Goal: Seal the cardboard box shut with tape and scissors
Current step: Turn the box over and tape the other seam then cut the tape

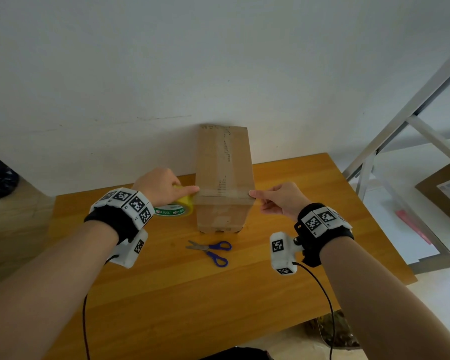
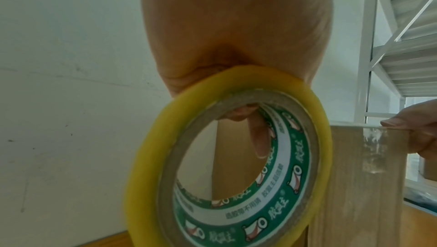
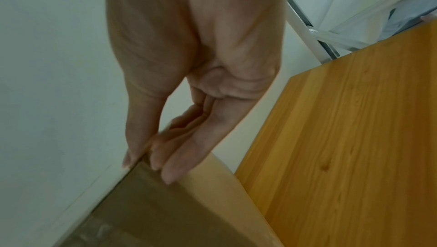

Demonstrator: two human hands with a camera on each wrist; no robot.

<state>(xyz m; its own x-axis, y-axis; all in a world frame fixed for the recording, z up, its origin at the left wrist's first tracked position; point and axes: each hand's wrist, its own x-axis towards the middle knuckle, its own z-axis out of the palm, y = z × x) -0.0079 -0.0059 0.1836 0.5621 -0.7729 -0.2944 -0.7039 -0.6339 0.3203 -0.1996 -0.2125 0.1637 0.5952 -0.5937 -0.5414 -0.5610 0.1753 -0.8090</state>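
The free end of a clear strip of tape is pinched between the thumb and the straight fingers of the right hand, just at the right top edge of the tall brown cardboard box. On the other side, the yellow roll of packing tape with a green and white printed core is held by the left hand: in the left wrist view one finger is seen hooked through the core, the palm is pressed on the outer rim, and in the head view the index finger is stretched toward the left top edge of the box. The strip is drawn across the near part of the box top, from edge to edge; whether it is already pressed down on the cardboard cannot be told. The step in hand is judged to be the laying of a tape band over the closed flaps. For the next move, the strip probably must be lowered and rubbed flat, its ends folded down the sides, and then one hand must be freed for the blue-handled scissors, which lie half open on the orange wooden table just in front of the box. The box stands closed at the far edge of the table, near the white wall; what is inside is hidden.
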